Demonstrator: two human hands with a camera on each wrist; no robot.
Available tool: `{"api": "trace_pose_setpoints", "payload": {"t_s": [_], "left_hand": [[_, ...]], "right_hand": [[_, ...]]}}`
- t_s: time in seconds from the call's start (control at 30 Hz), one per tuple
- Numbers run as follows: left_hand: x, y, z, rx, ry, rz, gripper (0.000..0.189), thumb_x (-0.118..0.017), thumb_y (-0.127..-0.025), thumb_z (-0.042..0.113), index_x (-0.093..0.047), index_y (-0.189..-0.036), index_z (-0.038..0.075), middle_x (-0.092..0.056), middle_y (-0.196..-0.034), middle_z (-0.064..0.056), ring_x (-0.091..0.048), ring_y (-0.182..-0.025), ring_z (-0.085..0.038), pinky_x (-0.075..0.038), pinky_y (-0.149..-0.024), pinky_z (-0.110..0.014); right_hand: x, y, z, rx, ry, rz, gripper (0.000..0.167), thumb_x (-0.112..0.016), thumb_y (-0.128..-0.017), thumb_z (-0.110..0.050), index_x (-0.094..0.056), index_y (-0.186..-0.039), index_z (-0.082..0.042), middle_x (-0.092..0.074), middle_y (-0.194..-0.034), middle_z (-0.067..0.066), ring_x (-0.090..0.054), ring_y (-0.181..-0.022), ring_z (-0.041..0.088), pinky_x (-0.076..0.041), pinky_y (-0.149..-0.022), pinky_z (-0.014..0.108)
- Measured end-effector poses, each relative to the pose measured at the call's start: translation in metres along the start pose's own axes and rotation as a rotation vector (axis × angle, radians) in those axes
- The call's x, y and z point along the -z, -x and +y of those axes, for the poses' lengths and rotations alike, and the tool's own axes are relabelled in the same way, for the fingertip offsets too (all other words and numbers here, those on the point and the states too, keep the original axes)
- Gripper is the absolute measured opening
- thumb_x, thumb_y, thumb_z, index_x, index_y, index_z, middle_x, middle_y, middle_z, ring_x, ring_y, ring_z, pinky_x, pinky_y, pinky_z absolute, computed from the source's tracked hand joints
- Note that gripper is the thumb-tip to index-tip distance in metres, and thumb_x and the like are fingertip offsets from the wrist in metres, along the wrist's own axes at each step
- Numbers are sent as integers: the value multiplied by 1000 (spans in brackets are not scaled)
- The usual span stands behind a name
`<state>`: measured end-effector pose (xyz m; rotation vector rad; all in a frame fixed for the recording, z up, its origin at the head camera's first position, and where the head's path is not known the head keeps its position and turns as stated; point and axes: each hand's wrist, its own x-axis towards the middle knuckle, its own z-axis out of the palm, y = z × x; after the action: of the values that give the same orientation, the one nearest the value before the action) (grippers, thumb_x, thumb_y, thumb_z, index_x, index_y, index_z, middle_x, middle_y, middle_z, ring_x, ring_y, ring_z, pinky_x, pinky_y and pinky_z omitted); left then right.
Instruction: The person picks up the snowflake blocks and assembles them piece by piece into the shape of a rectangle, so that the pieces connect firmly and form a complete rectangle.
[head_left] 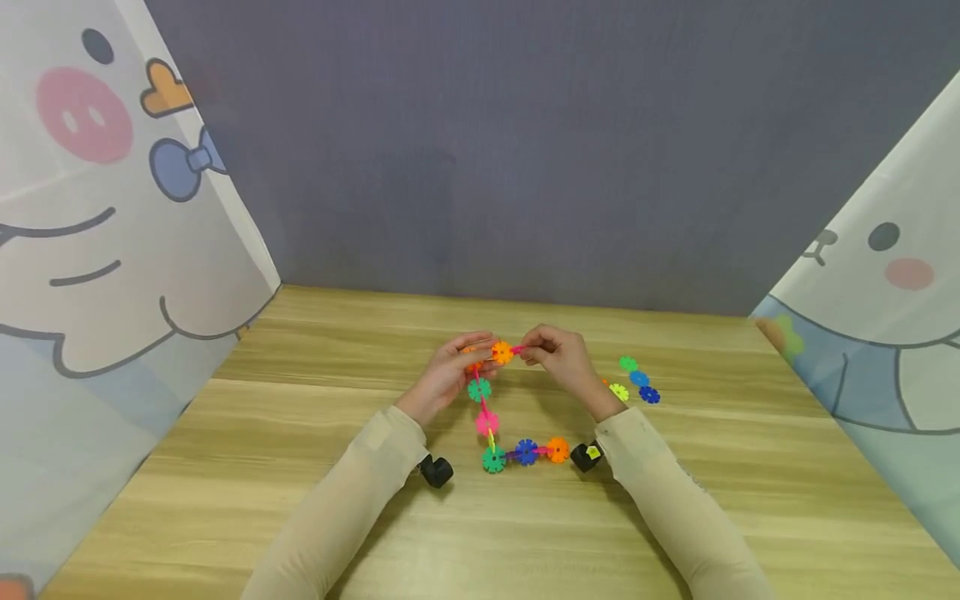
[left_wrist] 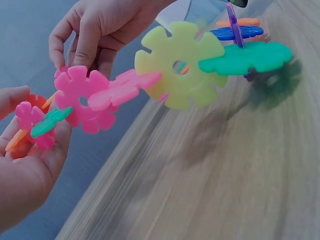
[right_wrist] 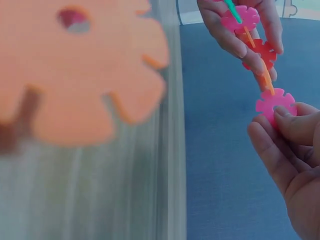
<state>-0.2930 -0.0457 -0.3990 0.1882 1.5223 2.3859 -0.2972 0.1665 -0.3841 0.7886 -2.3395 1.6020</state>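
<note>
A wooden table (head_left: pixel 225 417) sits in front of a big gray wall (head_left: pixel 480 150), with a pink-nosed cartoon pig (head_left: pixel 120 187) on the left and a pink-cheeked white cartoon animal (head_left: pixel 885 308) on the right.

One held disc chain (head_left: pixel 487 423), two sleeves (head_left: pixel 330 508) (head_left: pixel 678 500), one table (head_left: pixel 315 350)

My chain of discs (head_left: pixel 481 427), mid-frame, looks like smooth plastic (slightly glossy); my sleeves (head_left: pixel 667 500), lower down, matt cloth; the table (head_left: pixel 300 400), smooth grained wood; the backdrop (head_left: pixel 480 150), up top, matt fabric.
</note>
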Motion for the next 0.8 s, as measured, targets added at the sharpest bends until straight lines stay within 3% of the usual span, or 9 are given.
{"api": "trace_pose_setpoints", "payload": {"t_s": [0.23, 0.37, 0.47, 0.63, 0.8], "left_hand": [[1, -2, 2, 3, -59, 0, 49, -49, -102, -6, -36, -149, -7, -47, -144, -27, -71, -79, -11, -59, -76, -26], [0, -2, 1, -3, -81, 16, 50, -49, -101, -6, -36, -150, -5, -50, -141, -28, -71, -77, -11, -59, -78, -28], [1, -2, -1, 2, -79, 22, 51, -49, -101, -7, -35, -151, -3, -50, -141, -28, -71, -77, -11, -59, -81, -30], [2, -1, -2, 1, -71, 26, 52, -49, -101, -8, -35, -150, -4, -50, -141, -28, -71, -76, -11, -58, -83, -32], [-2, 1, -2, -14, -66, 32, 51, -49, -101, -7, -36, -150, -4, -50, -141, -28, -70, -77, -10, -59, -81, -31]], "right_hand": [[-2, 3, -5, -12, 12, 18, 5, -65, -90, 12, -68, -93, 9, -69, -87, 28, -68, -78, 45, -60, -71, 44], [-5, 3, 2, 2, 34, 42, 5, -68, -90, 8, -71, -91, 3, -71, -86, 22, -70, -76, 35, -61, -70, 35], [-7, 4, 2, 8, 44, 44, 7, -69, -89, 8, -71, -89, 1, -72, -84, 20, -71, -73, 31, -61, -69, 34], [-8, 3, 1, 15, 47, 21, 9, -68, -88, 11, -70, -87, 2, -72, -81, 15, -70, -72, 31, -61, -68, 40], [-5, 0, -3, 32, 65, 7, 10, -67, -89, 11, -71, -89, 1, -72, -83, 16, -70, -74, 35, -61, -69, 32]]}}
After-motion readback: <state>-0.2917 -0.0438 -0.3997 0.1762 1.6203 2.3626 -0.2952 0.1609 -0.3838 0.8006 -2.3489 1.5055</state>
